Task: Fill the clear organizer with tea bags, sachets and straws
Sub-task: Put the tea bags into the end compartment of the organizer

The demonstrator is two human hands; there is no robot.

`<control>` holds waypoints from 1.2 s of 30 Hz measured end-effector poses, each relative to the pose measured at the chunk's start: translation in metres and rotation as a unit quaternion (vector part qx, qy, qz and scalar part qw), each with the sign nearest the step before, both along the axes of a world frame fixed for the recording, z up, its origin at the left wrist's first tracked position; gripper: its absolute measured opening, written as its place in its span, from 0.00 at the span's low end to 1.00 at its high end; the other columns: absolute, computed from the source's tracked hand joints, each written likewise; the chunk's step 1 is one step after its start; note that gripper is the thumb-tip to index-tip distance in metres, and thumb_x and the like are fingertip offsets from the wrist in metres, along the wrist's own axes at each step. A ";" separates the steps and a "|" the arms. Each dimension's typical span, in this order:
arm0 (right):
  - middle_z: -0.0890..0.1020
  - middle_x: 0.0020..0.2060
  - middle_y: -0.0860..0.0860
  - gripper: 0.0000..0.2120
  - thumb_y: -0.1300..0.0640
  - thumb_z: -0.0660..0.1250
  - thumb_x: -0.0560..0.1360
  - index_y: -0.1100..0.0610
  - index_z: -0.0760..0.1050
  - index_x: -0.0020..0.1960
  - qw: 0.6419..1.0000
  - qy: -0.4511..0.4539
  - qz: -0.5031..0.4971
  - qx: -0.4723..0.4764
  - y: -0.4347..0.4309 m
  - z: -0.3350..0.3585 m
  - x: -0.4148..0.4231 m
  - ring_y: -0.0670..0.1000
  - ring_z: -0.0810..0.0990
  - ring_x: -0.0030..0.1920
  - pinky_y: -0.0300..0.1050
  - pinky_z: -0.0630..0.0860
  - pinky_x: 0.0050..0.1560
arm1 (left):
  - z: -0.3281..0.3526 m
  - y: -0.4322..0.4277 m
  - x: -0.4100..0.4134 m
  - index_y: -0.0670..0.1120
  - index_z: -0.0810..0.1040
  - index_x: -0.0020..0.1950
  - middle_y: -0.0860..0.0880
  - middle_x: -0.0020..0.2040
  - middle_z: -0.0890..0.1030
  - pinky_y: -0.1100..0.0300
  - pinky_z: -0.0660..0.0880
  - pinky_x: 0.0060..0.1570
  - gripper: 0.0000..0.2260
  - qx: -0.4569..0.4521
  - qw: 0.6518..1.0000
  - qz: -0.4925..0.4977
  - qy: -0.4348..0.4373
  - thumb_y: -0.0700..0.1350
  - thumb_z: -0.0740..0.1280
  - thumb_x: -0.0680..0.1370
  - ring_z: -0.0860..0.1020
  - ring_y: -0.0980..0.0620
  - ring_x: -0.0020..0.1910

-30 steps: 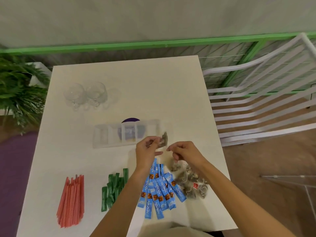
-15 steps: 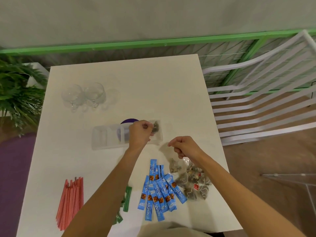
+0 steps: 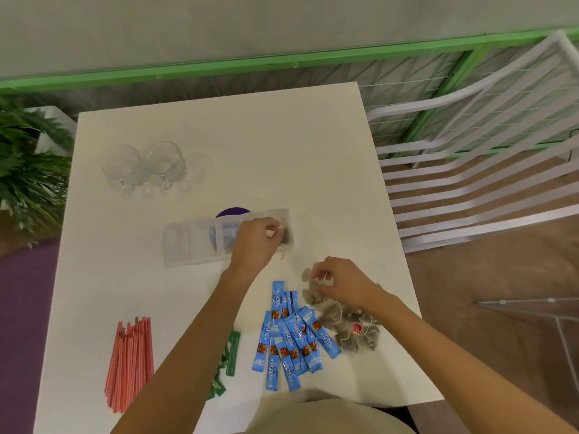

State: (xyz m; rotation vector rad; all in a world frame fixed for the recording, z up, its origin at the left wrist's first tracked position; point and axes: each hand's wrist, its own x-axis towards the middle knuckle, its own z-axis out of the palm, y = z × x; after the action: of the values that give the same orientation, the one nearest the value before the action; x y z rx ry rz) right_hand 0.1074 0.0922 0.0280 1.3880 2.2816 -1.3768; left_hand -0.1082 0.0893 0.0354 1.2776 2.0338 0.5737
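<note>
One tea bag (image 3: 285, 238) is sitting in the rightmost compartment of the clear organizer (image 3: 188, 245) by the curled left hand (image 3: 255, 241) — grip unclear — while the right hand (image 3: 340, 285) is pinching another bag (image 3: 311, 294) beside the blue sachets (image 3: 291, 339).

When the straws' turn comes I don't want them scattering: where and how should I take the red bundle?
Clasp the red straws across the bundle's middle from above, thumb on one long side, fingers on the other. They lie flat, loose and side by side on the table, so a mid-length squeeze probably keeps them together; an end pinch may let them splay.
</note>
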 end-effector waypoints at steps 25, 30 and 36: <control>0.85 0.36 0.51 0.03 0.57 0.74 0.71 0.56 0.85 0.43 0.954 0.171 -0.236 -0.076 -0.022 0.005 0.009 0.49 0.84 0.39 0.41 0.79 0.44 | 0.000 -0.095 0.068 0.53 0.83 0.52 0.52 0.45 0.84 0.53 0.82 0.37 0.08 -0.019 0.956 0.034 -0.290 0.43 0.73 0.74 0.84 0.55 0.41; 0.85 0.35 0.57 0.05 0.61 0.73 0.72 0.61 0.83 0.47 0.937 0.215 -0.250 -0.116 -0.023 0.011 -0.001 0.46 0.80 0.34 0.37 0.75 0.38 | 0.008 -0.086 0.057 0.47 0.84 0.48 0.47 0.41 0.85 0.58 0.82 0.36 0.07 0.012 0.952 0.081 -0.294 0.36 0.72 0.74 0.85 0.51 0.38; 0.85 0.37 0.54 0.05 0.64 0.74 0.71 0.60 0.83 0.47 0.930 0.220 -0.274 -0.109 -0.011 0.015 0.003 0.49 0.82 0.37 0.36 0.77 0.38 | 0.018 -0.060 0.027 0.52 0.84 0.46 0.47 0.40 0.85 0.56 0.82 0.38 0.12 0.048 0.961 0.079 -0.262 0.35 0.72 0.73 0.84 0.48 0.38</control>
State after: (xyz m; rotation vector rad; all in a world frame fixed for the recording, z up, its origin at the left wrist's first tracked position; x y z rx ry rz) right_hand 0.1103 0.0811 0.0433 1.8778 1.9332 -2.2312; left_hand -0.0813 0.0291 0.0531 0.8925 1.6811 0.9800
